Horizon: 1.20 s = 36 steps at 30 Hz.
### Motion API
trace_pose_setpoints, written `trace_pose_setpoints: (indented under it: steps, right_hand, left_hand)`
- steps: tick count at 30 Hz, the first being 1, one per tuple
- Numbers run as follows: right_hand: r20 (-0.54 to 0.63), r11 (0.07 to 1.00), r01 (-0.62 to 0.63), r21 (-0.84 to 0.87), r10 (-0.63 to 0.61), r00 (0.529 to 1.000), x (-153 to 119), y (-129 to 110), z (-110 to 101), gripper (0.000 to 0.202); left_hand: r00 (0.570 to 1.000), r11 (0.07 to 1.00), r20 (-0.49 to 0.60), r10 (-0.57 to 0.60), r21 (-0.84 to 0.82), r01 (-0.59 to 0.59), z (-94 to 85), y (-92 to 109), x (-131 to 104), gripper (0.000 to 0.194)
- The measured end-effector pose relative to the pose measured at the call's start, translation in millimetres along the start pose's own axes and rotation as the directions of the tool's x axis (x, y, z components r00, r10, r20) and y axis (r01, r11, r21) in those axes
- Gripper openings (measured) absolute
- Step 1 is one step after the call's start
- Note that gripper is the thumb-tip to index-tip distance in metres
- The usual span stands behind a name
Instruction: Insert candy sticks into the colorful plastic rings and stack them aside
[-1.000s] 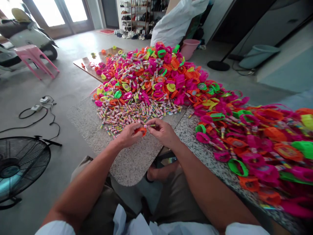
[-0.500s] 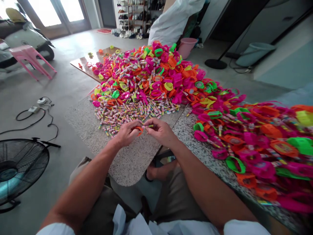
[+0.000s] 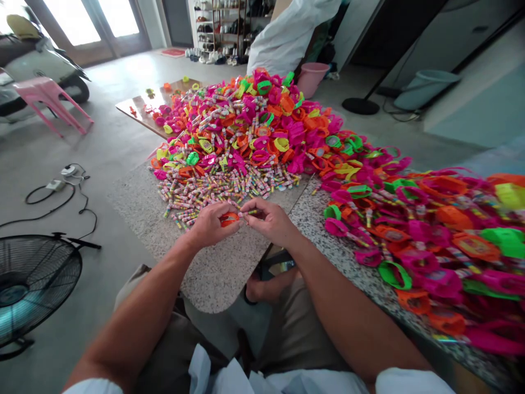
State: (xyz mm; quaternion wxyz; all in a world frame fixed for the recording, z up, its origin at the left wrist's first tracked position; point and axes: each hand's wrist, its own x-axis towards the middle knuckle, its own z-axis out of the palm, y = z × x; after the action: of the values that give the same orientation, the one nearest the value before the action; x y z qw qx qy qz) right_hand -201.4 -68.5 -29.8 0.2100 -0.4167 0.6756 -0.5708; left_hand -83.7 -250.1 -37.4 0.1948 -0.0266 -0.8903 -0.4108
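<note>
My left hand (image 3: 211, 223) is closed around an orange toy watch (image 3: 229, 219), part of which shows between thumb and fingers. Close against it, my right hand (image 3: 268, 220) pinches a thin candy tube (image 3: 251, 212) with coloured bands, its inner end meeting the watch. Both hands are above the speckled stone tabletop (image 3: 217, 273). Just beyond them lies a spread of similar wrapped candy tubes (image 3: 205, 191). Behind that rises a heap of pink, orange, green and yellow toy watches (image 3: 295, 131).
More toy watches with tubes attached (image 3: 422, 235) cover the stone surface at right. A black fan (image 3: 36, 290) and cables (image 3: 82, 191) are on the floor at left. A pink stool (image 3: 45, 90), a pink bucket (image 3: 312, 79) and a large white sack (image 3: 287, 41) stand farther back.
My left hand has turned slightly and its thumb has straightened, so more of the orange toy watch shows. My right hand stays beside it, still pinching the tube.
</note>
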Motion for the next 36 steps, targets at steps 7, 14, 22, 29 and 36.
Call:
trace_pose_setpoints:
  steps: [7, 14, 22, 29, 36]
  right_hand:
    - [0.050, 0.999, 0.029, -0.019, -0.028, 0.998, 0.4, 4.4, -1.5, 0.013]
    - [0.163, 0.998, -0.031, 0.046, 0.023, 0.986, -1.3, 8.1, -11.6, 0.017]
    - [0.275, 0.992, -0.107, 0.073, 0.083, 0.958, -2.2, 4.4, -17.4, 0.017]
    - [0.307, 0.990, -0.116, 0.082, 0.086, 0.948, -4.2, 1.2, -16.1, 0.018]
    - [0.210, 0.992, -0.120, -0.048, 0.127, 0.969, -4.6, -4.8, -30.7, 0.022]
  left_hand:
    - [0.999, 1.000, 0.049, 0.010, -0.011, -0.010, -1.5, 0.6, 0.1, 0.017]
    - [0.986, 0.998, 0.163, -0.030, -0.041, 0.037, -2.5, -1.7, -4.1, 0.030]
    - [0.957, 1.000, 0.288, 0.013, -0.020, -0.008, -0.9, -1.6, -6.8, 0.031]
    - [0.953, 0.986, 0.299, -0.051, -0.138, 0.096, -0.9, 1.2, -6.2, 0.040]
    - [0.968, 0.965, 0.197, -0.156, -0.178, 0.192, 10.3, -13.2, -7.1, 0.041]
